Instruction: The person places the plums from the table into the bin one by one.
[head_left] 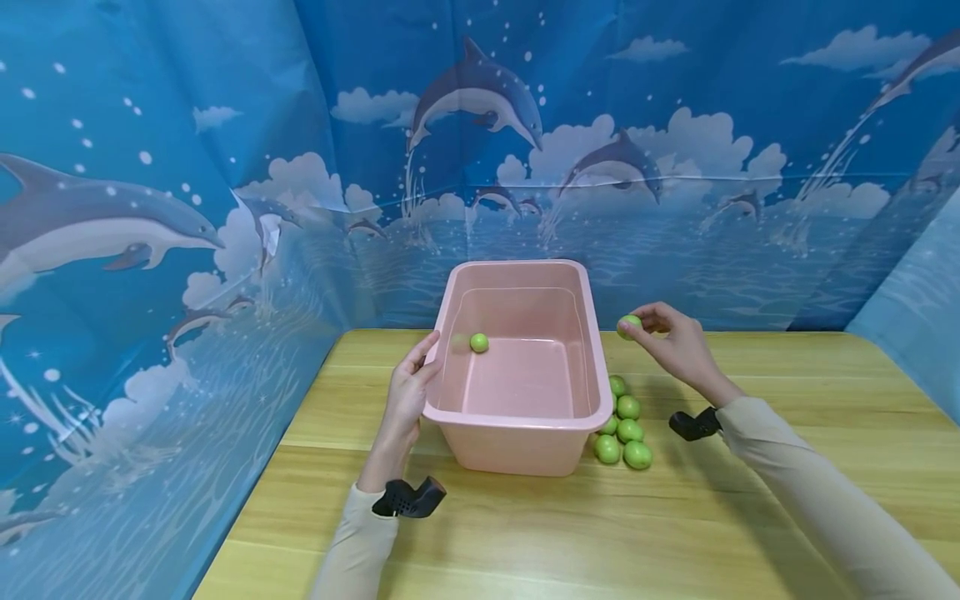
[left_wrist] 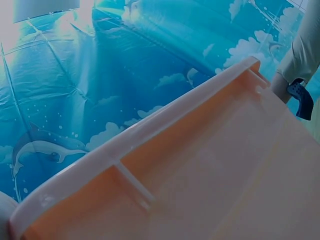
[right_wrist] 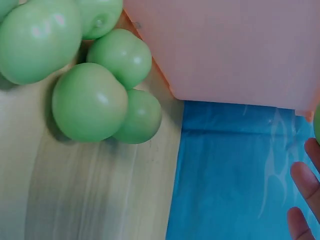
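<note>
A left hand (head_left: 407, 393) grips the left rim of one pink, box-shaped plastic tub (head_left: 517, 452). One round green fruit (head_left: 479, 342) sits inside, near the left wall. Right of the tub, at least seven smooth, shiny green fruits (head_left: 630, 431) bunch on one yellow wooden table (head_left: 480, 550). A right hand (head_left: 681, 343) pinches one more green fruit (head_left: 633, 320) up high.

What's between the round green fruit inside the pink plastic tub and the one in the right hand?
The right side of the pink tub, then an open gap before the green fruit in the right hand; the head view shows this.
</note>
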